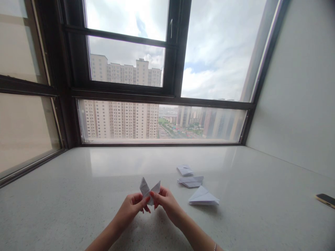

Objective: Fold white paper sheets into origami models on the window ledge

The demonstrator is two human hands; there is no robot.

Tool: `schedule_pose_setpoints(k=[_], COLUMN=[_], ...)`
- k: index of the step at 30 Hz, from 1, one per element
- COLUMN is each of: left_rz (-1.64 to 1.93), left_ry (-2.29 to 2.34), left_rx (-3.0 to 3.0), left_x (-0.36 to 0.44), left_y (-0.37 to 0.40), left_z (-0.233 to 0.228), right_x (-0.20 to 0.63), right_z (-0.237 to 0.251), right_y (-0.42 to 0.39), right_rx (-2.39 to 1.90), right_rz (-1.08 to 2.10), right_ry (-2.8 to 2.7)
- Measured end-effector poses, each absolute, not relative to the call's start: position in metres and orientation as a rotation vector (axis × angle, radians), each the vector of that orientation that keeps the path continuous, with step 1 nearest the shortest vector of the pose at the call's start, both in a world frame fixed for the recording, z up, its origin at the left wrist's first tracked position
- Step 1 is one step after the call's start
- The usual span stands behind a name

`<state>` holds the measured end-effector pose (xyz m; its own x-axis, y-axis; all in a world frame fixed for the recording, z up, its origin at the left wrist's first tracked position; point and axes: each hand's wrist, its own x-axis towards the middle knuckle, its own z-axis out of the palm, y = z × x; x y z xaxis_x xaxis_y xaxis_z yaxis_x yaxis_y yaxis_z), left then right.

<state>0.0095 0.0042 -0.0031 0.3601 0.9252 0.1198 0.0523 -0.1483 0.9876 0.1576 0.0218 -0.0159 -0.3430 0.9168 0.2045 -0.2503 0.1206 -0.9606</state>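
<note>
**White paper, folded at the window**

Pale speckled stone made up the table (78, 195), a broad sill-like slab that ran to a dark-framed window (172, 94) and met a plain light wall (300, 104) on the right. Beyond the glass stood tall apartment blocks under a cloudy sky.

The folded paper piece (149, 190) was white and small, with two pointed flaps that rose and spread apart like a pair of wings above a narrower folded base. It was held up just above the table, near the front edge and a little left of the middle.

The left hand (131, 207) pinched the piece's lower left side, its grip closed on the paper between thumb and fingertips. The right hand (166, 202) did the same from the other side, its grip also pressed shut on the base, so both sets of fingers met around the fold.

To the right lay three other folded papers: a flat triangle (202, 197) nearest the hands, a layered one (191, 181) behind it, and a small one (185, 170) farthest back. A phone (326, 199) lay well apart at the right edge.
</note>
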Motion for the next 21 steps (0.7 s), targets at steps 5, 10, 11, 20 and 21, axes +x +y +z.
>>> schedule_pose_setpoints(k=[5,10,11,20,21], left_rz=[0.982,0.957,0.953,0.902,0.898], left_ry=[0.919,0.931,0.936,0.875,0.876], left_rx=[1.544,1.583,1.589,1.609,1.612], left_x=[0.0084,0.0082,0.0082,0.0087,0.0093], left_y=[0.0068,0.0082,0.0081,0.0068,0.0062], left_z=[-0.0061,-0.0081,-0.0082,-0.0096,-0.0095], right_x=[0.1577,0.1583,0.1585,0.1583,0.1581], right_z=[-0.0162,-0.0211,-0.0221,-0.0209,-0.0207], right_y=[0.0231,0.0271,0.0277,0.0262,0.0260], right_rx=[-0.772,-0.795,-0.795,-0.753,-0.745], right_rz=[1.391,1.381,1.379,1.387,1.395], right_ry=[-1.427,-1.428,-1.425,-1.442,-1.451])
